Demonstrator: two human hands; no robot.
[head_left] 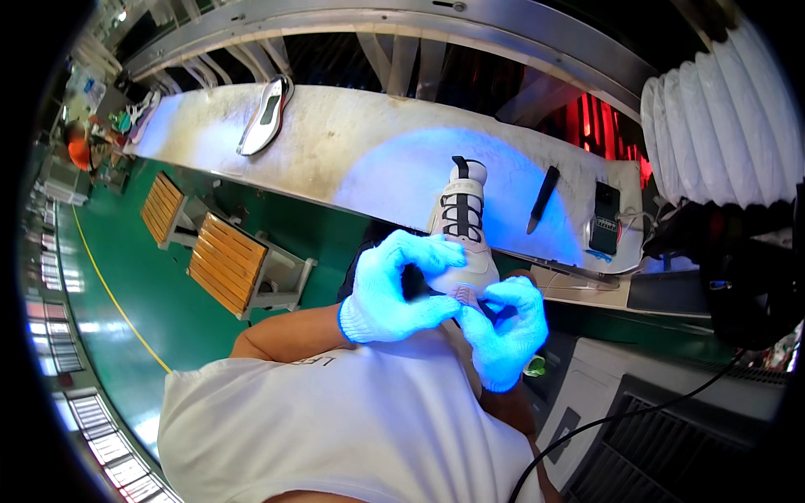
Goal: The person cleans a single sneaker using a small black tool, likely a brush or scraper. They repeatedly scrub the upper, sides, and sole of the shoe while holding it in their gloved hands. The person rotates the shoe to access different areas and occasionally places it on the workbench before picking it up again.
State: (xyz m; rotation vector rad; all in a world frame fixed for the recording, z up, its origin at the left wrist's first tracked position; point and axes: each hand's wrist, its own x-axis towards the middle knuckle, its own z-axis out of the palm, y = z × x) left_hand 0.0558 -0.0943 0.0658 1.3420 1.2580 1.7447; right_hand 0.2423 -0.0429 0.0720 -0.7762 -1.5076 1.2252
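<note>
We grip the white sneaker [461, 230] at its toe, left hand [390, 289] and right hand [507, 331] both closed on it; its long axis points away across the counter's [335, 142] near edge.

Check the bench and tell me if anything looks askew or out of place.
Little stands out. A second shoe lies tipped on its side, sole showing, far along the bench. The held shoe sits straight between the left hand and right hand.
</note>
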